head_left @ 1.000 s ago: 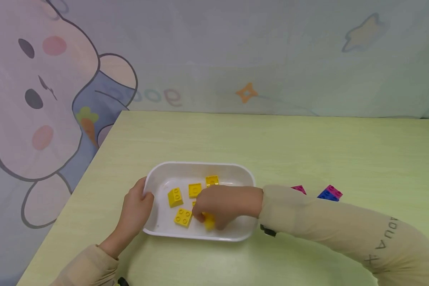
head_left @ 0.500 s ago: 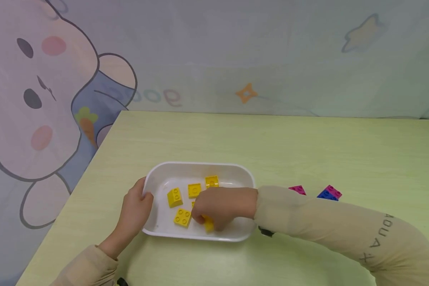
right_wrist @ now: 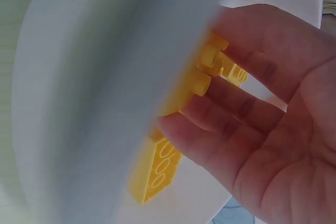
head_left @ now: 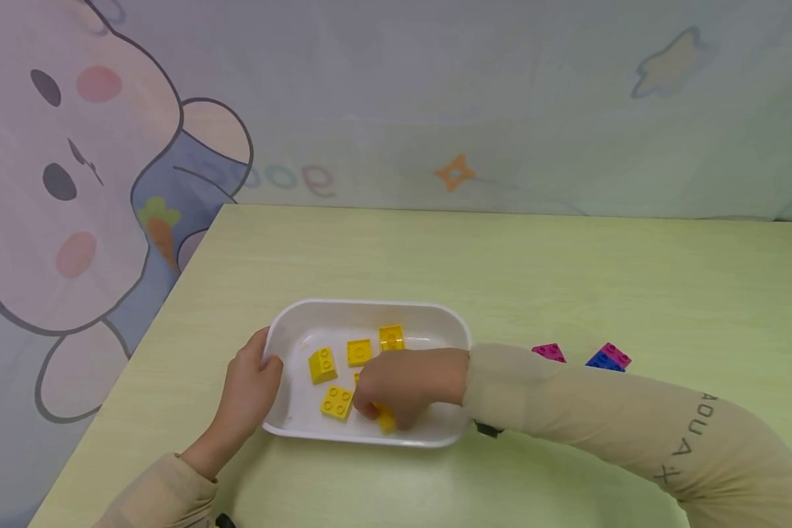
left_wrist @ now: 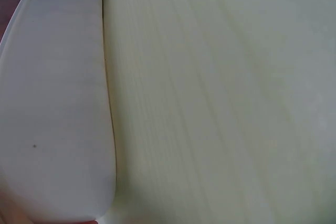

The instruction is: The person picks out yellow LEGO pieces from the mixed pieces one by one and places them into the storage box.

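My left hand (head_left: 247,385) grips the left end of a white plastic bin (head_left: 363,302), thumb over the rim. In the left wrist view only the outer wall of the bin (left_wrist: 58,87) shows clearly. Inside the bin, my right hand (head_left: 402,385) pinches a yellow building brick (head_left: 386,420) with curled fingers. From the right wrist, the fingers (right_wrist: 184,135) lie against a studded yellow brick (right_wrist: 181,93), partly covered by the blurred bin rim. Several other yellow bricks lie around it, including a sloped brick (head_left: 323,365) and a square four-stud brick (head_left: 337,402).
On the table (head_left: 501,271) right of the bin lie a magenta brick (head_left: 549,352) and a magenta-and-blue piece (head_left: 609,357), both partly behind the right sleeve (head_left: 567,396). A printed curtain (head_left: 383,95) hangs along the table's back edge.
My right hand and forearm have shifted slightly down and left, and the yellow brick at the fingertips has tilted a little. The left hand and the bin stay in place.
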### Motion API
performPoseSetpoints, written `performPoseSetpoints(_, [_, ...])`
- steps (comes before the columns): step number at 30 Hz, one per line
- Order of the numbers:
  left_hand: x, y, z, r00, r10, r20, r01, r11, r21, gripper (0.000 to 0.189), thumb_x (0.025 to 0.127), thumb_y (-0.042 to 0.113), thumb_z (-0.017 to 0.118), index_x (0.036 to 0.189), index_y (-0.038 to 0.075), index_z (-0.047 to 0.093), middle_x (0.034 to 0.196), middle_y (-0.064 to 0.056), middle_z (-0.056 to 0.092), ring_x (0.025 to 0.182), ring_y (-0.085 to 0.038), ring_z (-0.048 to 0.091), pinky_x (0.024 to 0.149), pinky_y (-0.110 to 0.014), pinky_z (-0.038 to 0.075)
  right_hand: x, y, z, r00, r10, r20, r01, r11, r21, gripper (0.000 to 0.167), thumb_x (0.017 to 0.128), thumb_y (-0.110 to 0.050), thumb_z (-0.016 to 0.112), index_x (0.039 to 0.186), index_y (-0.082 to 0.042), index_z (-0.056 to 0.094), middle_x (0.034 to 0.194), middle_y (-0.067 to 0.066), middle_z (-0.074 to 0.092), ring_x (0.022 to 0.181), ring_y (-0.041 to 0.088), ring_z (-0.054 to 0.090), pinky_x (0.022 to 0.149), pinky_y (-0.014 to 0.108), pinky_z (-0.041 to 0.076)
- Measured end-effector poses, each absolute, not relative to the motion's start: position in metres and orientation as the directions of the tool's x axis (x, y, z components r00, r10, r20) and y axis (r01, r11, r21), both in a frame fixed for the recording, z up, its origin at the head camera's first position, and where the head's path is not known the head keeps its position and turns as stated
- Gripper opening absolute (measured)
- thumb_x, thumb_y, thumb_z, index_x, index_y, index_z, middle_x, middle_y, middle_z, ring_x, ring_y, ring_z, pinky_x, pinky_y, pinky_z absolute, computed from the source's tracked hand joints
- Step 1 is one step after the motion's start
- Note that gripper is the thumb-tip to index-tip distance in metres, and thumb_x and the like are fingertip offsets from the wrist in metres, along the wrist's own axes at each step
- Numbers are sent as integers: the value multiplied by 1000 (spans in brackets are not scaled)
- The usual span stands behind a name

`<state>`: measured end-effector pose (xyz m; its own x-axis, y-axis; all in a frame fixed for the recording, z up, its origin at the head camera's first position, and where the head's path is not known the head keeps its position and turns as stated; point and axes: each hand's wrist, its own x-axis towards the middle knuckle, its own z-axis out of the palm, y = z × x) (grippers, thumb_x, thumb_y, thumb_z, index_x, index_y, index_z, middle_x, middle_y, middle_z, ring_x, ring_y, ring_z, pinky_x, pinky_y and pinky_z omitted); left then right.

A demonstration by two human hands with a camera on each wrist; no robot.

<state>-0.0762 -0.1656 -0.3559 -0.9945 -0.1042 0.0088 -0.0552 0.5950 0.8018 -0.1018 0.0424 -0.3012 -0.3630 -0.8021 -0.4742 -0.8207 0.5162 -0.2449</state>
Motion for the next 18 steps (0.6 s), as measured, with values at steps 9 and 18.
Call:
performPoseSetpoints(9, [-76, -165, -355, -995, -103, 12, -51, 592, 804, 44, 89, 0, 37, 132, -5, 45, 122, -24, 56, 97, -32, 56, 82, -48, 49, -104, 42, -303, -323, -817, -477, -845, 476, -243, 20, 76, -3, 72, 76, -16, 58, 75, -7, 52, 73, 12, 46, 70, 20, 38])
performPoseSetpoints(18, [-77, -166, -357, -995, -100, 10, -51, 590, 806, 45, 89, 0, 37, 133, -5, 44, 123, -24, 55, 100, -32, 56, 84, -48, 48, -104, 44, -308, -326, -831, -451, -846, 469, -254, 21, 76, -2, 72, 77, -17, 58, 78, -6, 54, 75, 12, 47, 71, 20, 38])
